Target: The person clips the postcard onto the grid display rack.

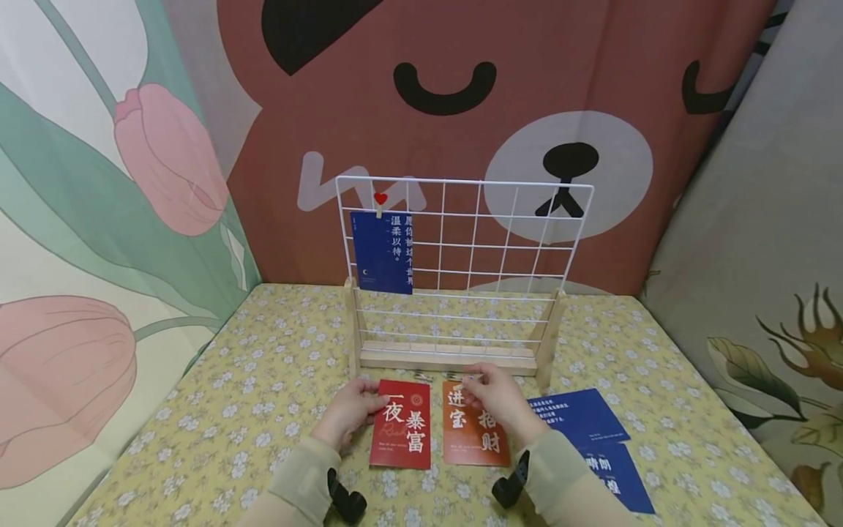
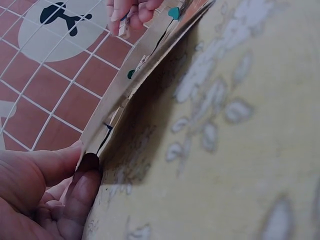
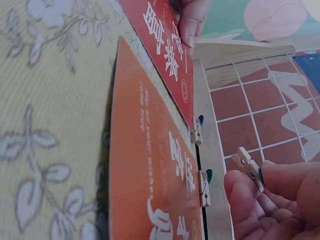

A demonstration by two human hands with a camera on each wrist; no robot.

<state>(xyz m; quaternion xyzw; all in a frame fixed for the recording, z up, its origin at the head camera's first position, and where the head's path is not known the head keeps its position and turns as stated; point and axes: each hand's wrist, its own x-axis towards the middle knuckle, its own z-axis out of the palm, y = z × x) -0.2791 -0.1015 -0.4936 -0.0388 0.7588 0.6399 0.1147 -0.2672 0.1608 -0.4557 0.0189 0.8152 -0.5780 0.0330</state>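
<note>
My left hand (image 1: pixel 345 413) pinches the left edge of a red card (image 1: pixel 400 448) with white lettering, between thumb and fingers. In my right hand (image 1: pixel 503 401), a small wooden clothespin (image 3: pixel 249 167) is held between thumb and fingertips, above the far end of an orange card (image 1: pixel 467 448). That orange card lies on the table beside the red one. Two more clothespins, one with a blue top (image 3: pixel 198 131) and one with a green top (image 3: pixel 205 187), lie just beyond the cards. In the head view, the right hand covers part of the orange card.
Behind the cards stands a white wire grid rack on a wooden base (image 1: pixel 448 357). A blue card (image 1: pixel 382 256) hangs at its upper left from a red-heart clip (image 1: pixel 380 199). Two blue cards, one farther back (image 1: pixel 586 419) and one nearer (image 1: pixel 634 487), lie right, partly behind the right arm.
</note>
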